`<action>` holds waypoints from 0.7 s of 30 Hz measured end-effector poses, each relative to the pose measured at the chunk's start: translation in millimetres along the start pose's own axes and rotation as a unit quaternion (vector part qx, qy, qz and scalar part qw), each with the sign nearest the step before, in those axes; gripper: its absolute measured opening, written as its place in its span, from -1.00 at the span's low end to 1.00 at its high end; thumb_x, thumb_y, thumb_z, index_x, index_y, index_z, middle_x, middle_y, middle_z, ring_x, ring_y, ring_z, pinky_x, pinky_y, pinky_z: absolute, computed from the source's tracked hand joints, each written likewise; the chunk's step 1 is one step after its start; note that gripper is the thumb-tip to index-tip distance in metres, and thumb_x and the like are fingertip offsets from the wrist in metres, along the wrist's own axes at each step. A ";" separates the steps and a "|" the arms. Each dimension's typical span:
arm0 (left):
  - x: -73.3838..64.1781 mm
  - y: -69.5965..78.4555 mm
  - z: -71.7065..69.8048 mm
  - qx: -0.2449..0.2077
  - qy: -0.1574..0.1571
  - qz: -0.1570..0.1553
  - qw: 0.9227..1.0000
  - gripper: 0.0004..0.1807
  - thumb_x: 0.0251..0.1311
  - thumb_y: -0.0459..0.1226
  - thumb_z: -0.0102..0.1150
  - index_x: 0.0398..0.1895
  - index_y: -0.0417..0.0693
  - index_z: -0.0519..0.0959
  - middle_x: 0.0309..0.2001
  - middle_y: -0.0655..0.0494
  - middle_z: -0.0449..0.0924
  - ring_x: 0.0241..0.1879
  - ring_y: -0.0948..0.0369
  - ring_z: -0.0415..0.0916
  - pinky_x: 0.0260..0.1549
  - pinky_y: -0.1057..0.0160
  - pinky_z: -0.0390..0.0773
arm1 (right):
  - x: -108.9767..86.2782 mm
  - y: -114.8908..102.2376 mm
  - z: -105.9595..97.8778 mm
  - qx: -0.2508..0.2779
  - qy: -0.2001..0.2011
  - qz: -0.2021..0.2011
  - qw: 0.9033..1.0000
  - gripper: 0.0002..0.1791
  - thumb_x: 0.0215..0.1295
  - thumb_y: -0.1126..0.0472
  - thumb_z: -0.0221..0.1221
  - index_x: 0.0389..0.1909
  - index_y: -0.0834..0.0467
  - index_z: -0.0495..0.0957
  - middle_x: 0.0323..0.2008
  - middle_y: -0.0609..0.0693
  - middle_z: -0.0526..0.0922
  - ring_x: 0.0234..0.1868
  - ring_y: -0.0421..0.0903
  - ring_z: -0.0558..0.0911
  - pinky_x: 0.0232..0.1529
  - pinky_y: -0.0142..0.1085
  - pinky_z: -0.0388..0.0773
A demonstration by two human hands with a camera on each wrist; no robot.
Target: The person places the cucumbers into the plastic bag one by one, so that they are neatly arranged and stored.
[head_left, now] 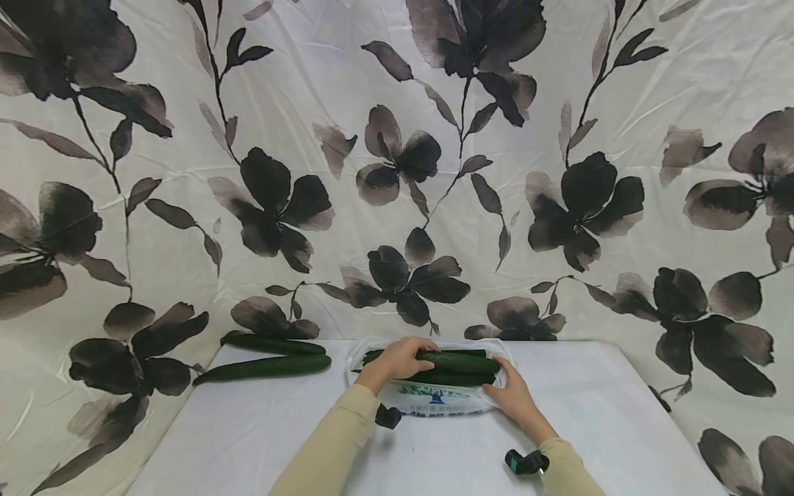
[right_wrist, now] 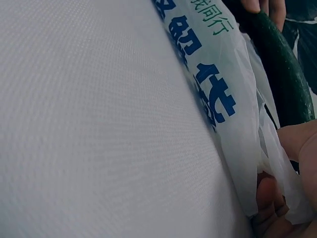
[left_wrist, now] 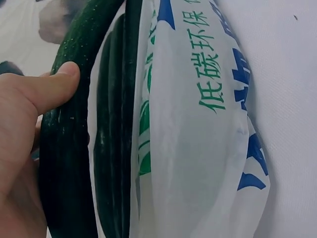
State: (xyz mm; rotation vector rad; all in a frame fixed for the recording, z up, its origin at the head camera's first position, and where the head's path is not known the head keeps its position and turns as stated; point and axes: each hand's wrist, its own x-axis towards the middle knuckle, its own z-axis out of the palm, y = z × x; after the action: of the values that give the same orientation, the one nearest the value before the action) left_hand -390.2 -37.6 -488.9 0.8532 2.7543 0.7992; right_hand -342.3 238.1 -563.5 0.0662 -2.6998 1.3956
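Note:
A white plastic bag with green and blue print lies on its side, its long opening showing several dark green cucumbers inside. My left hand holds the uppermost cucumber, thumb on the near side and fingers mostly hidden behind. This cucumber lies over the opening, along the others. At the bag's right end, my right hand grips the bag's edge beside the cucumber's tip. Loose plastic passes between its fingers in the right wrist view, and part of that hand touches the cucumber.
Two more cucumbers, a straight one and a longer one, lie at the back left of the white table. Behind the table hangs a floral cloth. Dark wrist cameras are strapped to both wrists.

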 end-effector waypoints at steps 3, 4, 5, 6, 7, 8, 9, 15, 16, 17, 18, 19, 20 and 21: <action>3.7 -3.8 0.8 0.000 0.005 0.006 1.000 -0.62 0.28 -0.08 0.24 0.17 0.23 0.57 0.11 0.16 0.54 0.10 0.15 0.47 -0.01 0.07 0.50 | 0.9 -0.2 -0.5 -0.003 0.004 -0.003 1.000 -0.24 0.18 0.30 0.31 0.39 0.25 0.22 0.33 0.38 0.26 0.35 0.37 0.19 0.25 0.25 0.15; 4.4 -5.0 1.3 0.000 0.006 0.006 1.000 -0.62 0.27 -0.08 0.25 0.17 0.23 0.57 0.11 0.15 0.54 0.09 0.15 0.48 -0.02 0.07 0.51 | 1.0 0.1 -0.3 -0.003 0.004 -0.002 1.000 -0.24 0.18 0.30 0.30 0.39 0.24 0.21 0.33 0.38 0.26 0.35 0.37 0.19 0.26 0.24 0.15; 4.7 -5.8 1.4 -0.001 0.006 0.005 1.000 -0.62 0.27 -0.08 0.25 0.17 0.23 0.57 0.11 0.15 0.54 0.09 0.14 0.48 -0.01 0.07 0.50 | 0.8 0.1 -0.1 -0.003 0.004 0.000 1.000 -0.23 0.18 0.30 0.31 0.39 0.25 0.21 0.34 0.38 0.25 0.35 0.37 0.18 0.26 0.24 0.14; 4.7 -6.5 1.7 -0.003 0.006 0.003 1.000 -0.62 0.27 -0.09 0.25 0.16 0.23 0.57 0.11 0.15 0.54 0.09 0.14 0.48 -0.01 0.06 0.50 | 0.8 0.6 0.3 -0.004 0.004 0.001 1.000 -0.23 0.18 0.30 0.31 0.40 0.25 0.20 0.34 0.38 0.25 0.35 0.37 0.18 0.26 0.25 0.14; 5.0 -7.1 1.4 -0.005 0.007 -0.001 1.000 -0.62 0.27 -0.09 0.25 0.17 0.23 0.56 0.12 0.14 0.54 0.09 0.13 0.47 0.00 0.06 0.50 | 0.9 0.3 0.3 -0.002 0.004 0.003 1.000 -0.23 0.18 0.30 0.31 0.39 0.25 0.20 0.34 0.38 0.25 0.35 0.37 0.17 0.26 0.24 0.14; 5.3 -7.6 1.4 -0.007 0.007 -0.003 1.000 -0.62 0.27 -0.09 0.25 0.16 0.23 0.57 0.12 0.14 0.54 0.09 0.13 0.48 0.00 0.05 0.50 | 1.1 0.2 0.6 0.000 0.005 0.004 1.000 -0.23 0.18 0.30 0.31 0.40 0.25 0.20 0.34 0.38 0.25 0.35 0.37 0.17 0.26 0.25 0.14; 5.4 -7.9 1.3 -0.009 0.007 -0.006 1.000 -0.62 0.27 -0.09 0.25 0.16 0.24 0.56 0.12 0.14 0.53 0.09 0.13 0.48 0.00 0.05 0.49 | 1.2 0.4 0.8 0.002 0.004 0.007 1.000 -0.22 0.18 0.31 0.30 0.40 0.24 0.20 0.34 0.37 0.25 0.36 0.36 0.17 0.26 0.24 0.14; 8.0 -9.9 0.1 -0.019 0.003 -0.002 1.000 -0.63 0.28 -0.12 0.25 0.16 0.21 0.57 0.12 0.12 0.53 0.07 0.12 0.48 0.00 0.05 0.49 | 1.4 -0.4 1.2 0.002 0.007 0.008 1.000 -0.22 0.17 0.33 0.29 0.40 0.25 0.18 0.34 0.39 0.24 0.35 0.37 0.17 0.26 0.24 0.15; 8.5 -10.1 -0.3 -0.020 0.002 0.000 1.000 -0.63 0.28 -0.13 0.25 0.16 0.21 0.57 0.12 0.12 0.53 0.08 0.12 0.47 0.00 0.06 0.49 | 1.2 -0.7 1.1 0.002 0.008 0.007 1.000 -0.22 0.17 0.34 0.29 0.40 0.26 0.18 0.34 0.39 0.24 0.35 0.37 0.17 0.26 0.24 0.15; 9.2 -10.3 -0.6 -0.020 0.001 0.003 1.000 -0.63 0.28 -0.13 0.25 0.16 0.20 0.57 0.11 0.12 0.53 0.08 0.12 0.47 0.01 0.06 0.49 | 1.1 -0.9 0.9 0.002 0.009 0.007 1.000 -0.22 0.17 0.34 0.28 0.40 0.26 0.18 0.34 0.39 0.24 0.35 0.37 0.17 0.25 0.24 0.15; 9.8 -10.4 -1.0 -0.020 0.001 0.006 1.000 -0.63 0.28 -0.14 0.25 0.16 0.19 0.57 0.11 0.12 0.53 0.08 0.12 0.47 0.02 0.06 0.48 | 0.9 -1.3 0.6 0.001 0.010 0.005 1.000 -0.22 0.17 0.34 0.28 0.40 0.26 0.18 0.34 0.40 0.24 0.35 0.38 0.17 0.25 0.24 0.15; 10.5 -10.5 -1.4 -0.019 0.001 0.008 1.000 -0.63 0.29 -0.14 0.25 0.16 0.18 0.57 0.11 0.12 0.53 0.08 0.13 0.47 0.02 0.07 0.48 | 0.5 -1.6 0.4 0.002 0.010 0.004 1.000 -0.22 0.17 0.35 0.28 0.40 0.27 0.17 0.34 0.40 0.23 0.35 0.38 0.17 0.25 0.25 0.15; 11.1 -10.7 -1.9 -0.019 0.002 0.011 1.000 -0.63 0.28 -0.15 0.25 0.15 0.17 0.57 0.10 0.12 0.54 0.08 0.12 0.47 0.02 0.06 0.48 | 0.2 -1.2 0.5 0.003 0.011 0.003 1.000 -0.22 0.17 0.35 0.27 0.41 0.27 0.17 0.34 0.40 0.23 0.35 0.39 0.17 0.25 0.25 0.15; 11.5 -10.8 -2.2 -0.017 0.001 0.009 1.000 -0.63 0.29 -0.15 0.25 0.16 0.18 0.57 0.10 0.13 0.54 0.07 0.13 0.48 0.02 0.07 0.48 | -0.3 -1.2 0.7 0.005 0.011 0.004 1.000 -0.22 0.17 0.35 0.28 0.41 0.26 0.17 0.34 0.40 0.23 0.35 0.38 0.16 0.25 0.25 0.15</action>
State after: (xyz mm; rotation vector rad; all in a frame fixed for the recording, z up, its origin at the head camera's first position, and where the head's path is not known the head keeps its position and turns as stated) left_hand -405.6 -39.7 -492.6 0.8710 2.7300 0.8485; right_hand -341.9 236.8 -563.0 0.0411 -2.6797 1.4032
